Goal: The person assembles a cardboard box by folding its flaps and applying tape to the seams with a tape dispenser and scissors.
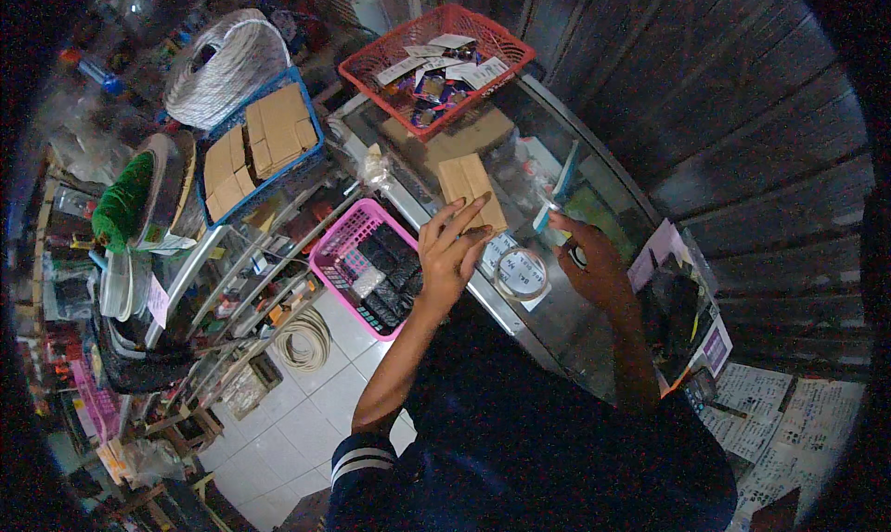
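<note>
My left hand (452, 254) rests with fingers spread on the near end of a folded brown cardboard piece (469, 181), which lies on the glass-topped counter. To its right my right hand (594, 265) is closed, its fingertips at a small light-blue and white object (542, 219) whose kind I cannot make out. A round ring, apparently a tape roll (546, 274), lies between the hands on a white handwritten paper (513, 261). Just beyond my right hand lies a thin teal strip-like thing (568, 168). Part of what is under my right palm is hidden.
A red basket (371, 79) of packets stands at the counter's far end, beside a larger cardboard box (492, 135). A pink basket (323, 265) with dark packets is left of the counter. Further left are a blue crate (320, 141) of cardboard and a rope coil (269, 45).
</note>
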Tool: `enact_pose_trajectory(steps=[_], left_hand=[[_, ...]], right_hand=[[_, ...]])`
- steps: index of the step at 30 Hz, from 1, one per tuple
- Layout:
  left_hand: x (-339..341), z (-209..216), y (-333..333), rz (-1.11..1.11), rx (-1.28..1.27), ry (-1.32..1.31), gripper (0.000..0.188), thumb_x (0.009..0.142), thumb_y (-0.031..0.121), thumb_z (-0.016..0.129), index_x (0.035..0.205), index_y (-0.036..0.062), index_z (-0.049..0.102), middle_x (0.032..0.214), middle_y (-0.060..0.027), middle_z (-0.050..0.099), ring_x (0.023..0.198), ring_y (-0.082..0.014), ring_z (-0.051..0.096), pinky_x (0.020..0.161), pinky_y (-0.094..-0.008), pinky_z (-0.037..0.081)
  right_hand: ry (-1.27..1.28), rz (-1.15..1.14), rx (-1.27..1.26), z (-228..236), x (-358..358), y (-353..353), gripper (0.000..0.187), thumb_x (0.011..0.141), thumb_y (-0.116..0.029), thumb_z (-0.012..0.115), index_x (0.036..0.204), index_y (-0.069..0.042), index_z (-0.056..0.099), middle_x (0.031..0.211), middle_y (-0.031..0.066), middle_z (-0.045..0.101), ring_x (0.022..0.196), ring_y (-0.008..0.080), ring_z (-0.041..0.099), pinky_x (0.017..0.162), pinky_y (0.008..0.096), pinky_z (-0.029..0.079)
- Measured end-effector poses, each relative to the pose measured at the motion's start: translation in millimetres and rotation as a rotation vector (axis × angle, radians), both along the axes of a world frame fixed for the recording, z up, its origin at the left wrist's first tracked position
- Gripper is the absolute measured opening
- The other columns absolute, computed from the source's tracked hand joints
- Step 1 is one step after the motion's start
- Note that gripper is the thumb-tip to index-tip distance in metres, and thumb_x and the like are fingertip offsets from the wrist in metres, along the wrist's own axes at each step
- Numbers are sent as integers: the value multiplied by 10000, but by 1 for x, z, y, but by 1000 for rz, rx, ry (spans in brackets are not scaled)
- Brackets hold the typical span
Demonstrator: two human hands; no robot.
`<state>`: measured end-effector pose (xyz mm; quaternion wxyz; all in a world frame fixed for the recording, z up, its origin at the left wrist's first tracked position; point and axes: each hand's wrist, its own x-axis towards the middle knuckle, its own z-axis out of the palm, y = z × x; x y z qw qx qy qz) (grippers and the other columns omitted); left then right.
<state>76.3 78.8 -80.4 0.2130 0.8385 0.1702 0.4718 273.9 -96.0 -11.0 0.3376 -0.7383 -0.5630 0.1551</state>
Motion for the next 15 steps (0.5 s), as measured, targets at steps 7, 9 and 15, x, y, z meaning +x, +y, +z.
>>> enact_pose_trajectory(steps=[7, 9, 15], left_hand=[[-1, 0, -4, 34, -29, 29, 275, 780, 115, 817, 1044, 99, 741, 1394, -56, 643, 1286, -300, 576, 962, -397, 458], [-2, 3, -3, 18, -14, 22, 270, 776, 120, 821, 1034, 100, 744, 1394, -57, 641, 1286, -299, 577, 955, -393, 461], [-2, 4, -1, 26, 83, 22, 240, 769, 129, 827, 994, 104, 746, 1391, -49, 644, 1275, -293, 585, 919, -383, 468]], right_hand=[[21, -34, -48, -19, -4, -14, 459, 905, -76, 674, 1355, -88, 587, 1133, 149, 709, 815, 238, 691, 787, 373, 545], [45, -47, -75, -21, -5, -16, 414, 900, -96, 691, 1307, -71, 617, 1029, 141, 720, 777, 227, 690, 746, 371, 545], [-80, -51, -86, -27, -12, -12, 276, 875, -178, 751, 1119, -62, 692, 770, 88, 714, 678, 238, 679, 648, 400, 525]])
